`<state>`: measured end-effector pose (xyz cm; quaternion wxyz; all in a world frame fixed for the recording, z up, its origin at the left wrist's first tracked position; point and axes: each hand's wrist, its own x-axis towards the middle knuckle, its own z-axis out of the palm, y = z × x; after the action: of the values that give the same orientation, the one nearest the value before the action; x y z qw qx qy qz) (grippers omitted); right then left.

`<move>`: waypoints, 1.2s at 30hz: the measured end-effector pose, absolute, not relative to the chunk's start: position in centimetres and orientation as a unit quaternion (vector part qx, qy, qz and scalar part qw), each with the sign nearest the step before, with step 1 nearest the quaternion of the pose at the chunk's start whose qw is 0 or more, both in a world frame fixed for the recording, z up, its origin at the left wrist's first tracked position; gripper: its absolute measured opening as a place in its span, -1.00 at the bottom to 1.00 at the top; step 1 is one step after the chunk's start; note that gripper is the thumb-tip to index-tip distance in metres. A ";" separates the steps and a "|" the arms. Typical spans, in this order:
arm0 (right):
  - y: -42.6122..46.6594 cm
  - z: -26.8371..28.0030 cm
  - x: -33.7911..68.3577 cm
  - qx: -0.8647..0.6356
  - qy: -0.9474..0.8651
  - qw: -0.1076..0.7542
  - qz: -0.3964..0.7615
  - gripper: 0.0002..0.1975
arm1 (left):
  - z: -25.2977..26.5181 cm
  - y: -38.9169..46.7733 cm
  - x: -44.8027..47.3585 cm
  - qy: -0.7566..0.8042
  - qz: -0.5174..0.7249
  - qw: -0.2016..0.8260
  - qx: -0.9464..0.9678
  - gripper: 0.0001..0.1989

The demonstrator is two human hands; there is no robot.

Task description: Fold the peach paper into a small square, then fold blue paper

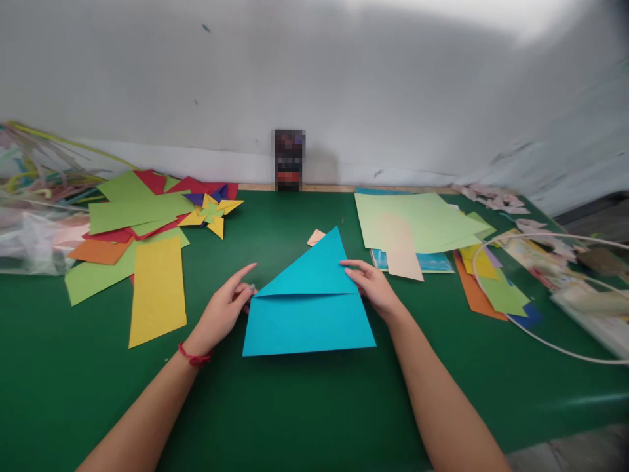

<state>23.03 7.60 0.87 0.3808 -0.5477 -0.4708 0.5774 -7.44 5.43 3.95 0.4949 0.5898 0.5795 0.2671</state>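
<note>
A sheet of blue paper (307, 324) lies before me, its upper part folded into a triangular flap with the peak at the far right. A dark gap shows beneath the flap's straight near edge. At the left end of that fold my left hand (227, 313) pinches the paper, with the index finger stretched out past it. My right hand (374, 286) grips the right edge, thumb and fingers at the flap; some fingertips are hidden by the paper. A small folded peach paper (316, 238) sits just behind the flap.
Green and red sheets (142, 216), a yellow sheet (158, 288) and a yellow, green and purple folded star (211, 211) lie left on the green table (295, 419). Pale green sheets (417, 219), a peach strip (403, 249) and a white cable (540, 351) are right. A blurred dark object (289, 160) stands by the wall.
</note>
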 end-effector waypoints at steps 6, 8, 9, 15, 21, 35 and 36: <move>7.7 0.3 23.2 -0.536 -0.430 0.398 0.607 -0.67 | 3.2 5.3 -7.4 0.517 0.262 0.522 0.626 -0.37; 7.6 0.4 23.1 -0.536 -0.431 0.392 0.611 -0.67 | 3.0 5.2 -7.4 0.514 0.264 0.486 0.656 -0.37; 7.6 0.5 23.0 -0.535 -0.434 0.386 0.614 -0.67 | 2.9 5.2 -7.5 0.510 0.266 0.466 0.672 -0.42; 7.5 1.1 22.5 -0.563 -0.484 0.393 0.543 -0.63 | 2.7 5.4 -8.2 0.490 0.267 0.416 0.718 -0.65; 6.3 2.2 22.6 -0.521 -0.751 0.315 0.256 -0.60 | 2.4 5.4 -8.7 0.478 0.293 0.365 0.743 -0.64; 4.6 1.5 22.7 -0.415 -0.875 0.136 0.209 -0.57 | 0.8 4.0 -8.9 0.475 0.143 0.153 0.855 -0.45; 4.7 1.5 22.7 -0.410 -0.878 0.132 0.208 -0.58 | 0.7 4.0 -8.9 0.469 0.131 0.141 0.862 -0.45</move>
<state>22.70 4.66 1.50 0.1319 -0.4102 -0.8782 0.2075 -8.90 4.00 0.65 0.1413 0.8621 0.4685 0.1313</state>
